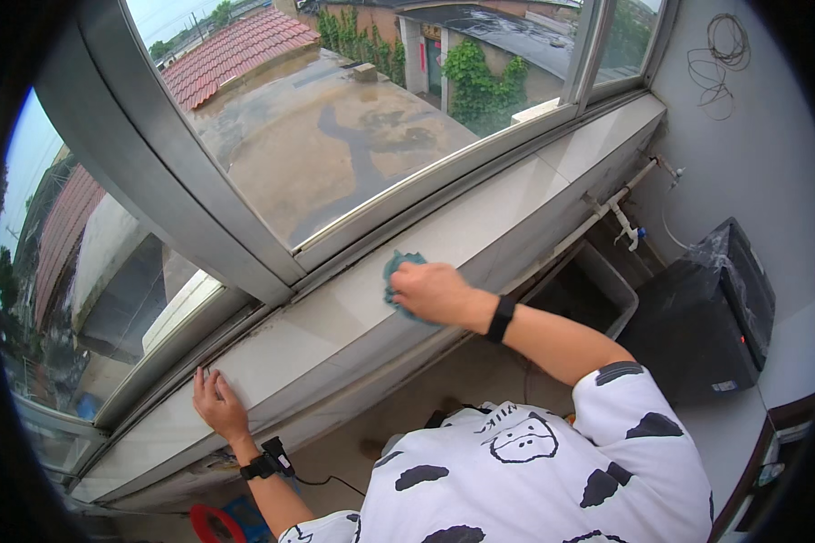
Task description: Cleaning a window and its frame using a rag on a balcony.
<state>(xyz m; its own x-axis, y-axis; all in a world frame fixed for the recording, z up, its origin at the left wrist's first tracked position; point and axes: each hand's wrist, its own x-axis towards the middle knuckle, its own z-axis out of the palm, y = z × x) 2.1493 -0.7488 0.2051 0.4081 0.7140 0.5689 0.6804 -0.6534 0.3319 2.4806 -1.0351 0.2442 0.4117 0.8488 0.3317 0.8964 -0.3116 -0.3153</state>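
A crumpled blue-green cloth (402, 260) is gripped in my right hand (433, 292) and pressed against the pale tiled windowsill (509, 208). My right fist covers part of the cloth, and some of it hangs at the sill's front edge. Farther left, my left hand (219, 406) rests on the same sill with its fingers spread a little and nothing in them. Its fingertips lie close to the window track. Above the sill stands a sliding window with a metal frame (197, 176).
Below the sill on the right are a pipe with a tap (630, 234), a grey basin (625, 309) and a black appliance (693, 326) partly wrapped in plastic. A wire coil (728, 44) hangs on the wall. A red ring-shaped object (216, 522) is at the lower left.
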